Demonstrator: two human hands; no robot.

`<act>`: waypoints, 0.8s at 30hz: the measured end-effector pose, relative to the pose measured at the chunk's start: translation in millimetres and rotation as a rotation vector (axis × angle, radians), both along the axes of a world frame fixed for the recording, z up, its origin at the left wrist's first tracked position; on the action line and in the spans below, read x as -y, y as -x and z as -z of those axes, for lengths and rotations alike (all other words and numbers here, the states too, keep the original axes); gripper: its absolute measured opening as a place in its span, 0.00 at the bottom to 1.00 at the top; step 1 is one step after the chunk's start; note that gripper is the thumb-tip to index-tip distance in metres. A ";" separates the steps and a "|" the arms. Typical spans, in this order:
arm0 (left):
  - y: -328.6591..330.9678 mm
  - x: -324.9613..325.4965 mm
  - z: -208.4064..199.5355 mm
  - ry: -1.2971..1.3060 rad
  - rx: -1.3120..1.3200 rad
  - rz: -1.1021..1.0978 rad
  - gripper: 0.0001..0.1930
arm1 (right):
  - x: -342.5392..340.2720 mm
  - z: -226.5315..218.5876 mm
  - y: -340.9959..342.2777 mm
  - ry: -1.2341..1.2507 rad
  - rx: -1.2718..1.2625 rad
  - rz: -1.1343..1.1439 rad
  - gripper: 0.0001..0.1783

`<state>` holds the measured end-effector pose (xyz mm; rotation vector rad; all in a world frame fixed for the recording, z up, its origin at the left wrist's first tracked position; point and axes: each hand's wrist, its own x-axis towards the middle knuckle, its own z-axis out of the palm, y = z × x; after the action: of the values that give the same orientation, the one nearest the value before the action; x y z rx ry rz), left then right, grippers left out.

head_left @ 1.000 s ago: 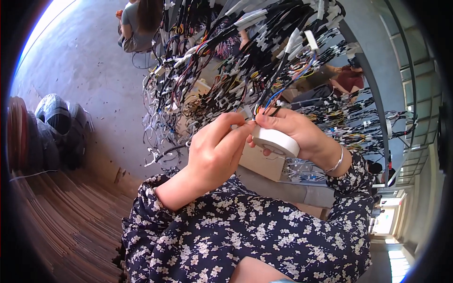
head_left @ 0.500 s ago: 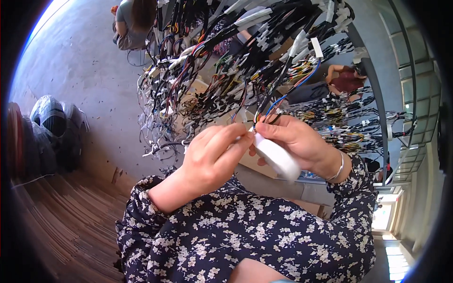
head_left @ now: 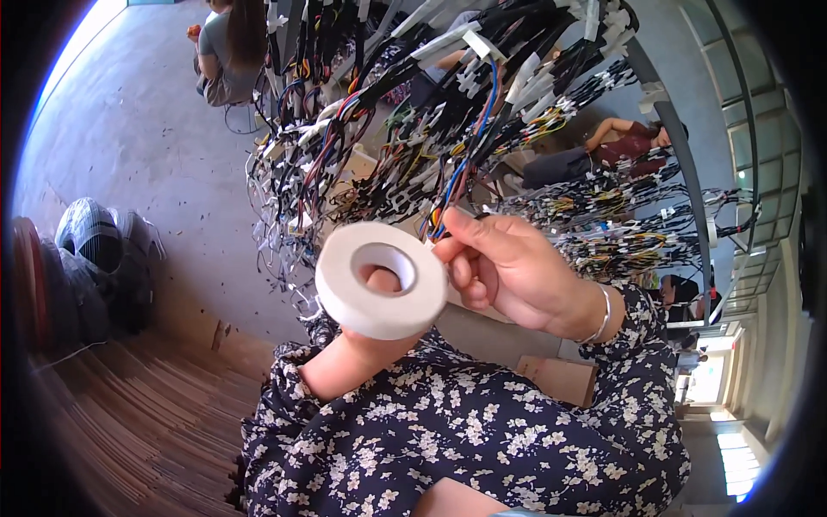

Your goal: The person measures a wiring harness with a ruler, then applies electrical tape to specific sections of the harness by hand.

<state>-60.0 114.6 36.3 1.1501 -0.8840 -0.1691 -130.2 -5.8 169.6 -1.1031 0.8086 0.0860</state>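
Note:
A roll of white tape (head_left: 336,297) faces me in the middle of the head view. My left hand (head_left: 372,345) is closed on it from behind; one fingertip shows through the roll's hole and the other fingers are hidden. Just right of the roll, my right hand (head_left: 517,263) pinches a thin bundle of coloured wires (head_left: 450,191) between thumb and curled forefinger. These blue, orange and dark wires run up to a white connector (head_left: 481,45). Whether a strip of tape joins the roll to the wires is hard to make out.
A dense mass of hanging wire harnesses (head_left: 396,146) fills the space ahead, beside a grey metal frame bar (head_left: 680,164). Wrapped bundles (head_left: 90,258) stand at left above stacked brown sheets (head_left: 129,414). Two people (head_left: 228,52) (head_left: 624,142) sit beyond. A cardboard box (head_left: 556,379) lies below right.
The tape roll has swung from beneath my right hand to the left, its hole now facing me, with my left hand behind it. The wires' connector has shifted up and left.

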 end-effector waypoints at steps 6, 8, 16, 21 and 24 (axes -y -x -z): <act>-12.3 0.8 -10.3 0.152 0.191 -0.335 0.14 | -4.5 22.2 -9.1 -0.010 0.167 0.028 0.23; -11.8 3.6 -11.7 0.131 0.186 -0.389 0.13 | -5.2 30.5 -11.9 0.041 0.222 0.011 0.20; -8.8 6.1 -14.3 0.147 -0.129 -0.256 0.42 | -9.7 50.3 -7.9 0.349 0.511 0.028 0.10; -25.0 2.4 -26.5 0.041 -0.185 -0.187 0.49 | -3.7 60.7 -4.6 0.330 0.531 0.062 0.11; -33.9 1.4 -28.9 0.017 -0.025 -0.225 0.50 | -3.5 66.2 -4.5 0.298 0.598 0.074 0.11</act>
<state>-26.1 113.2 65.3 1.2196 -0.7266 0.0078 -125.7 -2.3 103.5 -1.2859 0.3248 -0.4224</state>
